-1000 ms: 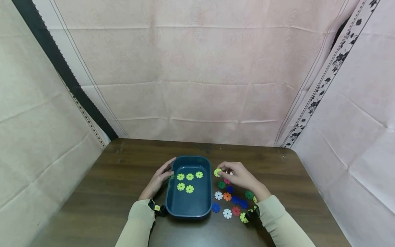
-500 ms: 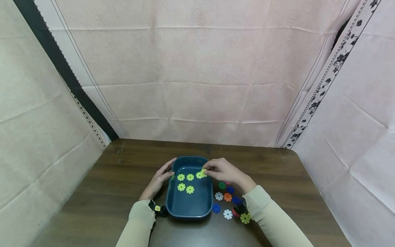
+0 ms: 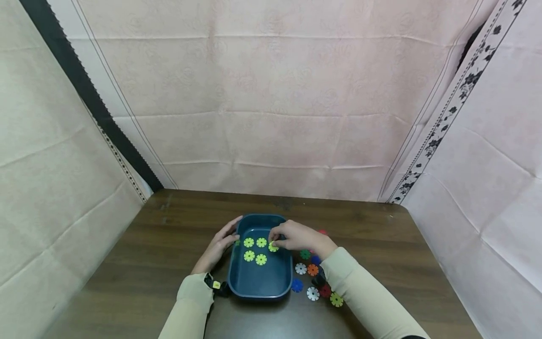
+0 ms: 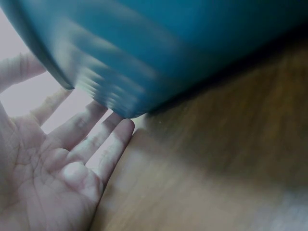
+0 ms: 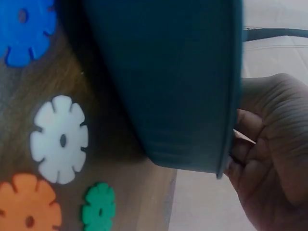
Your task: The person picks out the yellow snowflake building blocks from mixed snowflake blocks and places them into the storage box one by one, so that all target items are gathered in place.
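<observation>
While right grip [image 3: 296, 238] pinches notched lime disc [image 3: 273, 246], smooth teal tub [image 3: 258, 287]

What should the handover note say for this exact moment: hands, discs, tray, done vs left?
Left hand: open, fingers flat against the left wall of the blue tray.
Right hand: over the tray's right rim, pinching a yellow-green disc inside the tray.
Done: four yellow-green discs lie flat on the tray floor, apart from the one being held.
Left: one more yellow-green disc sits on the table right of the tray, among the white, orange, blue, green and red discs.
</observation>
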Available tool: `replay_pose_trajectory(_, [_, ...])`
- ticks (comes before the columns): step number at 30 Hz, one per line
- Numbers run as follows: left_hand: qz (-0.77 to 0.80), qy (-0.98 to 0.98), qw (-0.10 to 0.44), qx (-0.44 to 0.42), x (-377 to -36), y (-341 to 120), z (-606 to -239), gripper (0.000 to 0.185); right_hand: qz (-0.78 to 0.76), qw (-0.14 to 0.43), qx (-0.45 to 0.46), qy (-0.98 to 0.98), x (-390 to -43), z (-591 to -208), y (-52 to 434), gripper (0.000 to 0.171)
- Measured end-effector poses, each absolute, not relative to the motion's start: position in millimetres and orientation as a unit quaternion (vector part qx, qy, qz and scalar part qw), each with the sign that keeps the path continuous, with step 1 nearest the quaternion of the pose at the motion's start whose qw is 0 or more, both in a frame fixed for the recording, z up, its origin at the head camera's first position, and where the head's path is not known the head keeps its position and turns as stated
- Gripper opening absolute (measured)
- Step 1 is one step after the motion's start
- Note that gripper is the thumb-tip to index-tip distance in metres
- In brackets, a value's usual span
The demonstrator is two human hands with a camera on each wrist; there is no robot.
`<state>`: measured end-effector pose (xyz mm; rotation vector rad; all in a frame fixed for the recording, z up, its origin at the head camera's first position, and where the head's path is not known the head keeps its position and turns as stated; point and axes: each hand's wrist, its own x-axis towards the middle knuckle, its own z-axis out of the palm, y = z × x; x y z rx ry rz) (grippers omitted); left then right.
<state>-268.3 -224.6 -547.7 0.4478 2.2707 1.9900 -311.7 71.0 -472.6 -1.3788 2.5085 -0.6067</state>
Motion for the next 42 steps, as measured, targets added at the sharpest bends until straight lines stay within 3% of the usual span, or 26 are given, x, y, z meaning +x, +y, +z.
replay_pose_trajectory(8, [0.651, 0.745, 0.053, 0.140, -267.6, -222.9, -547.3, 0.055, -0.131, 0.107, -0.486, 0.857, -313.2, -485.8, 62.7, 0.008])
replay_pose_trajectory(23, [0.653, 0.743, 0.049, 0.140, -267.0, -222.9, -546.5, 0.055, -0.150, 0.074, -0.493, 0.854, -311.2, -490.6, 62.7, 0.010])
replay_pose_trajectory(42, [0.654, 0.740, 0.053, 0.145, -269.7, -224.3, -548.5, 0.053, -0.275, 0.095, -0.495, 0.819, -307.7, -483.2, 58.4, 0.018])
